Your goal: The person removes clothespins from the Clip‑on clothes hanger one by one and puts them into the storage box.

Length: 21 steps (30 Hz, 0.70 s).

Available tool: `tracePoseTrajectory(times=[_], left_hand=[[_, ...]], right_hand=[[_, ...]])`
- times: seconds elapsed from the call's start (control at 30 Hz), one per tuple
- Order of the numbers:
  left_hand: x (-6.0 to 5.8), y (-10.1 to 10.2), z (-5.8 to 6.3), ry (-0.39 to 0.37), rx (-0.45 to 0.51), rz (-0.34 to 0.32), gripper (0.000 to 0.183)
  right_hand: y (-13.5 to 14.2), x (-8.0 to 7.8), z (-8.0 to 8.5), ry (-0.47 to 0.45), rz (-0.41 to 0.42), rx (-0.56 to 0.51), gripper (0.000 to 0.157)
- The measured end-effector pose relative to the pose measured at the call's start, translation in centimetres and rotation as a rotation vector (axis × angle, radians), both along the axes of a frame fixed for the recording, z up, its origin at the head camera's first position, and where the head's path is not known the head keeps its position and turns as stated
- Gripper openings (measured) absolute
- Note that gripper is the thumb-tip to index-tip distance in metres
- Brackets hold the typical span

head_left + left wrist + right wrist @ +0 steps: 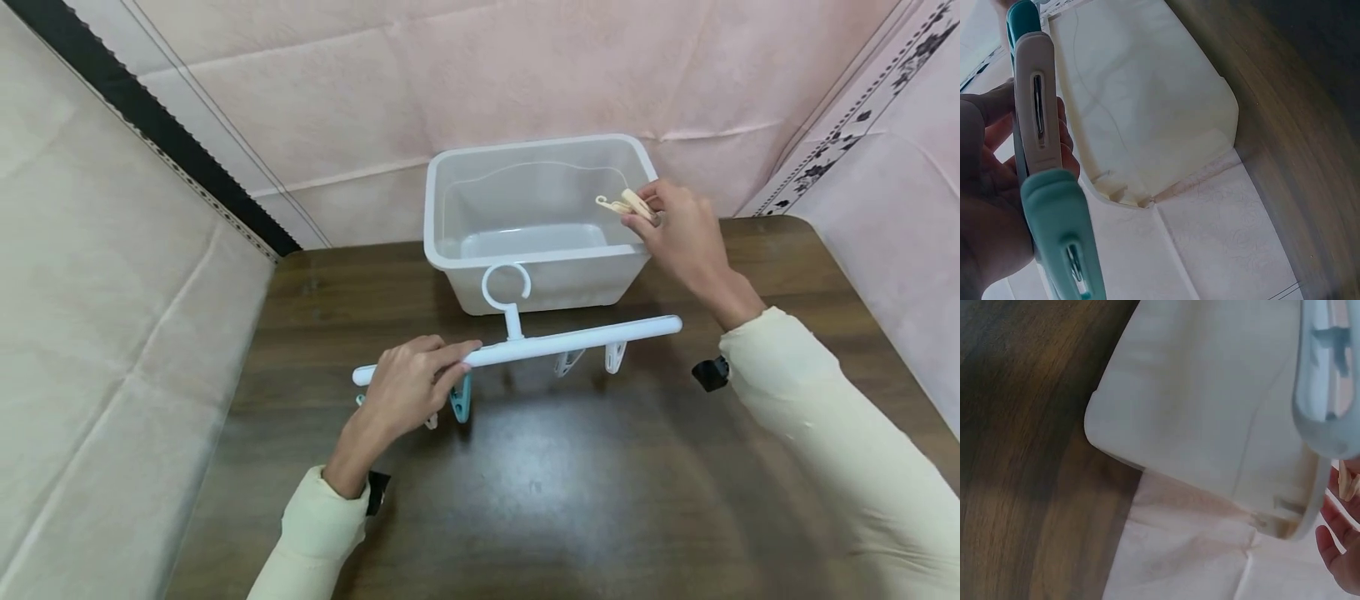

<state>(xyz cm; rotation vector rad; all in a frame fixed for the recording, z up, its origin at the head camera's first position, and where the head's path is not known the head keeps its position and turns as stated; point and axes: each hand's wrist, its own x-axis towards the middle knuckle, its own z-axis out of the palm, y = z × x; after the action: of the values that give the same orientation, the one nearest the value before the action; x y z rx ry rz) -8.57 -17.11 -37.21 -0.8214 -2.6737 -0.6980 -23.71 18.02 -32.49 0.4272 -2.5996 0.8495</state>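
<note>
My left hand [412, 379] grips the left half of a white clip hanger [577, 340], held level in front of the bin with its round hook up. Under the bar hang a teal clothespin [461, 400], a beige clothespin [1041, 119] and white clothespins [616, 357]. The left wrist view shows the teal and beige ones up close, side by side, with fingers behind them. Over the bin's right rim, my right hand [686, 237] pinches a cream clothespin [637, 204] with a small hooked end. The hanger bar's end hides part of that hand in the right wrist view.
A light grey plastic bin [547, 287] stands at the back of the brown wooden table [540, 500], right behind the hanger. Pale pink cloth [315, 100] covers the wall behind, and cloth also hangs at both sides. Each wrist wears a small black device [711, 373].
</note>
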Motion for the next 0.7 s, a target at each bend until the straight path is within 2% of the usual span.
tracePoseTrajectory(times=[0.23,0.43,0.7], left_hand=[[0.2,0.0,0.1,-0.018,-0.009,0.004,0.030],[0.2,0.3,0.1,-0.019,-0.010,-0.007,0.030],[0.0,0.5,0.1,-0.018,-0.023,-0.022,0.030]], right_hand=[[-0.6,-0.9,-0.9,-0.070,0.005,0.012,0.031],[-0.4,-0.8,-1.3,-0.103,-0.010,0.003,0.032],[0.0,-0.4,-1.0,-0.130,0.025,-0.004,0.034]])
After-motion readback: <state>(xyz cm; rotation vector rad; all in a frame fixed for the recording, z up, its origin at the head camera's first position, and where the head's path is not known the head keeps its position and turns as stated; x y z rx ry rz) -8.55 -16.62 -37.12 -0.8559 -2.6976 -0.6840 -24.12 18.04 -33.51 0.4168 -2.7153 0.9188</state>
